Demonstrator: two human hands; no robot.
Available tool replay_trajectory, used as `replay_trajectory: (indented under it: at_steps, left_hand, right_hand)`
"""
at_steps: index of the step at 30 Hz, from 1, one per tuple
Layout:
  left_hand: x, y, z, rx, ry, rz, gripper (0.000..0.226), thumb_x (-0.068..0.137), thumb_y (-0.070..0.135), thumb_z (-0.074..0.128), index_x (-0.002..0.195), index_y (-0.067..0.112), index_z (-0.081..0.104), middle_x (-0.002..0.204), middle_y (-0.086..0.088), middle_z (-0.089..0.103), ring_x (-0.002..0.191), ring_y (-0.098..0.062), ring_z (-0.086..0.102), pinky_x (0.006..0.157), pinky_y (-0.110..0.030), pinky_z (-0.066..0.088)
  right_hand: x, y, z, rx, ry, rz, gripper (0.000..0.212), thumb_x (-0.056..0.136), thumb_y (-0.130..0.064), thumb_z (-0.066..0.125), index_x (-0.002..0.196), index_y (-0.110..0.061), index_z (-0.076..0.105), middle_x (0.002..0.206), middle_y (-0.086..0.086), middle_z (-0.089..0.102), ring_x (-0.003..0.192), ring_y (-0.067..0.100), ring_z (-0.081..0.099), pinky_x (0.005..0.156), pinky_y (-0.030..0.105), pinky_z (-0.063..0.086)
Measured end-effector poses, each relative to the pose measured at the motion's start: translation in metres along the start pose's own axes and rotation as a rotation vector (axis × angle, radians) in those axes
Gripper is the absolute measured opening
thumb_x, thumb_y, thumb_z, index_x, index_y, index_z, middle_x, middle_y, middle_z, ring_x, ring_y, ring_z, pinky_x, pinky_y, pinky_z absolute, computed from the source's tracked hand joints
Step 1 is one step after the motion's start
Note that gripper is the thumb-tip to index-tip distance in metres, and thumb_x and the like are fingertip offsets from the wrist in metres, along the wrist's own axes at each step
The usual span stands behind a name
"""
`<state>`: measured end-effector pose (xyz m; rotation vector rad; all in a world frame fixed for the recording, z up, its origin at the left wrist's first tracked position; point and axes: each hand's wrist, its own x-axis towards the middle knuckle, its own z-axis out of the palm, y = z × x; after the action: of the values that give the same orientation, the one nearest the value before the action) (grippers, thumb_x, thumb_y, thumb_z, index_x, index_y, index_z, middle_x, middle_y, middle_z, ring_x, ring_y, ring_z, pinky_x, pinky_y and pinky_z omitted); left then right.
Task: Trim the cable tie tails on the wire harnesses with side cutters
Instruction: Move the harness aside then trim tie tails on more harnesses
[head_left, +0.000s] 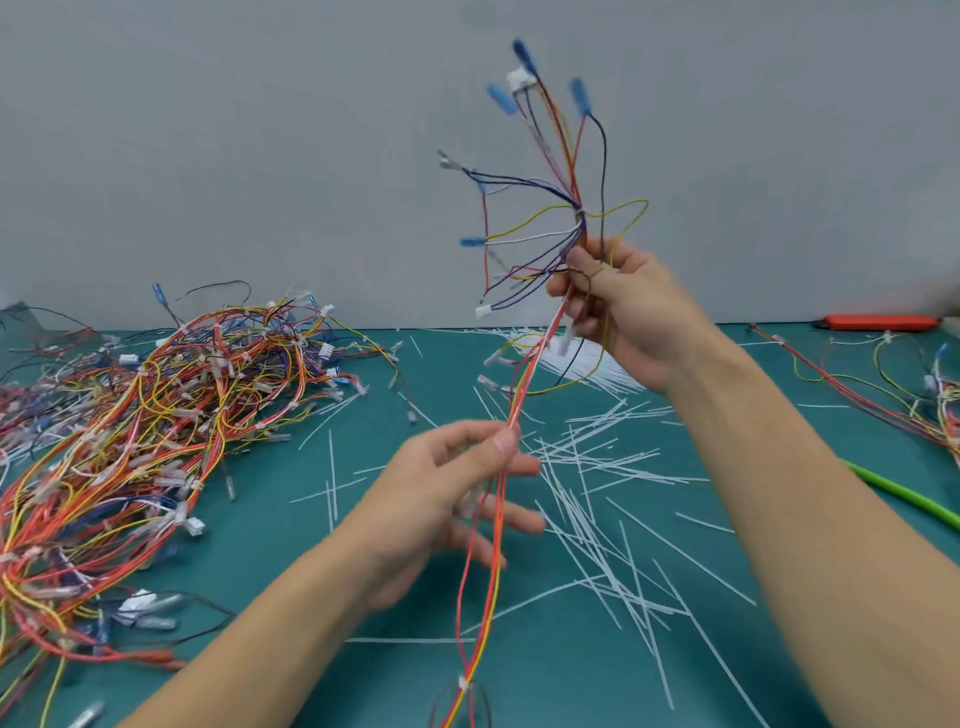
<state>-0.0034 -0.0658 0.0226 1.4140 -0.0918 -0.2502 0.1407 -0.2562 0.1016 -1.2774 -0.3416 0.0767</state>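
A: What's in each grip?
B: Right hand (631, 317) is clenched on the wire harness (511, 415) high up; left hand (452, 499) pinches it lower, above the bench (291, 587).
A: Its axis?
B: Near upright, blurred connectors (524, 54) fanning upward, lower end cut off. Cable tie (463, 684) low down. Orange cutters (878, 322) far right, half hidden.

Motion-blurred blue terminals (524, 54) overhead

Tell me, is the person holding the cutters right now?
No. The right hand and the left hand both hold one bundle of wires, while the orange-handled cutters lie on the table at far right.
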Motion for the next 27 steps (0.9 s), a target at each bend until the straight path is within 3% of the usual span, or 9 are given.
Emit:
replay_trajectory:
  at_steps: [5, 12, 16, 21, 23, 27]
  left_hand:
    - [-0.008, -0.004, 0.003, 0.05, -0.421, -0.203, 0.04, 0.1, 0.047, 0.063, 0.123, 0.014, 0.065, 0.117, -0.018, 0.073, 0.087, -0.034, 0.077, 0.063, -0.036, 0.064]
    - [-0.015, 0.011, 0.003, -0.211, -0.754, -0.306, 0.051, 0.111, 0.033, 0.035, 0.153, 0.005, 0.042, 0.13, -0.022, 0.067, 0.105, -0.035, 0.074, 0.083, -0.039, 0.063]
    - [-0.019, 0.017, 0.001, -0.395, -0.878, -0.302, 0.059, 0.107, 0.031, 0.037, 0.158, 0.0, 0.029, 0.138, -0.024, 0.062, 0.114, -0.038, 0.07, 0.089, -0.043, 0.061]
    - [-0.021, 0.016, 0.001, -0.38, -0.844, -0.206, 0.051, 0.113, 0.031, 0.031, 0.155, 0.003, 0.037, 0.133, -0.016, 0.068, 0.114, -0.031, 0.071, 0.088, -0.04, 0.062]
    - [-0.021, 0.012, 0.002, -0.342, -0.783, -0.197, 0.046, 0.112, 0.03, 0.037, 0.149, 0.005, 0.048, 0.123, -0.012, 0.074, 0.108, -0.027, 0.074, 0.082, -0.037, 0.064]
    - [-0.016, 0.006, 0.007, -0.294, -0.588, -0.224, 0.035, 0.105, 0.034, 0.056, 0.13, 0.014, 0.069, 0.104, -0.01, 0.078, 0.09, -0.023, 0.079, 0.066, -0.031, 0.064]
  right_hand:
    - [0.006, 0.009, -0.006, 0.046, 0.215, 0.004, 0.009, 0.105, -0.011, 0.058, 0.098, -0.016, 0.057, 0.07, 0.003, 0.071, 0.05, 0.009, 0.048, 0.046, 0.018, 0.04]
    - [0.01, 0.025, -0.016, 0.138, 0.266, 0.227, 0.024, 0.107, 0.001, 0.04, 0.093, -0.012, 0.054, 0.07, 0.007, 0.072, 0.044, 0.007, 0.043, 0.041, 0.015, 0.037]
    - [0.012, 0.036, -0.018, 0.197, 0.301, 0.314, 0.026, 0.11, -0.006, 0.042, 0.086, -0.012, 0.051, 0.082, 0.01, 0.064, 0.042, 0.006, 0.044, 0.038, 0.015, 0.041]
    - [0.014, 0.04, -0.024, 0.278, 0.348, 0.343, 0.022, 0.11, -0.011, 0.045, 0.089, -0.014, 0.05, 0.081, 0.008, 0.062, 0.046, 0.007, 0.046, 0.039, 0.016, 0.044]
    - [0.014, 0.04, -0.026, 0.323, 0.364, 0.354, 0.023, 0.111, -0.01, 0.043, 0.089, -0.012, 0.052, 0.083, 0.007, 0.062, 0.055, 0.008, 0.044, 0.039, 0.016, 0.045]
    - [0.013, 0.038, -0.029, 0.432, 0.398, 0.371, 0.025, 0.111, -0.01, 0.042, 0.09, -0.006, 0.054, 0.084, 0.007, 0.061, 0.057, 0.009, 0.044, 0.04, 0.016, 0.046]
